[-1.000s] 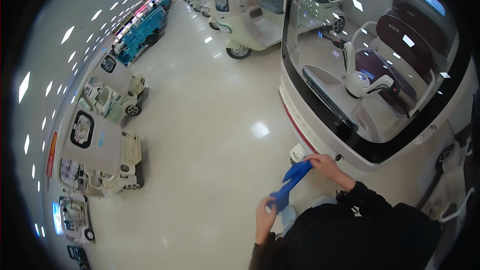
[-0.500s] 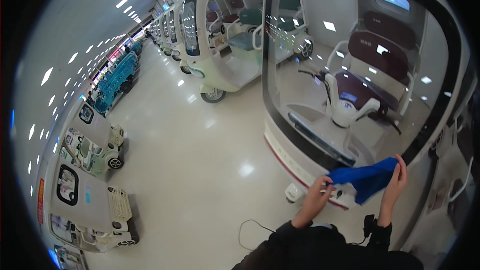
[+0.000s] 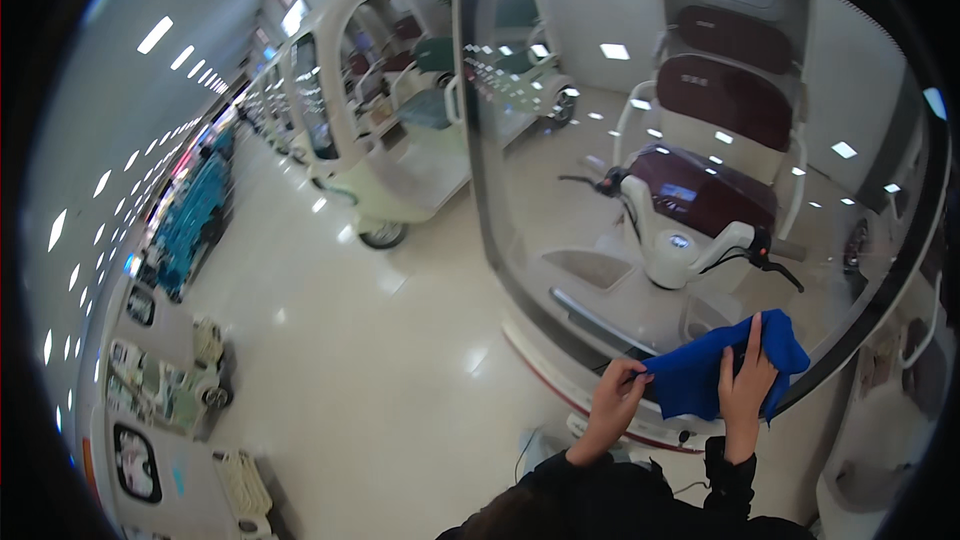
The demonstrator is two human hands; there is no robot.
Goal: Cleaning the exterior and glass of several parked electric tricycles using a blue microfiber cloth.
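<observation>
A blue cloth spreads over the lower edge of the windshield of a white three-wheeled vehicle. At the cloth's left corner, my left hand pinches the fabric between closed fingers. My right hand lies on the right part of the cloth, its fingers stretched upward and the thumb apart. Cloth bunches above and beside that hand. Through the glass show the white handlebar and a dark red seat.
To the left, a pale floor reflects the ceiling lights. Another pale three-wheeler stands beyond the near one, with a row behind it. Small white vehicles line the far left, with blue cargo vehicles farther back. A white vehicle body stands close at right.
The cloth went from hanging stretched between both hands to lying against the windshield's lower edge. My right hand moved left and onto it. The view has shifted, bringing the vehicle nearer.
</observation>
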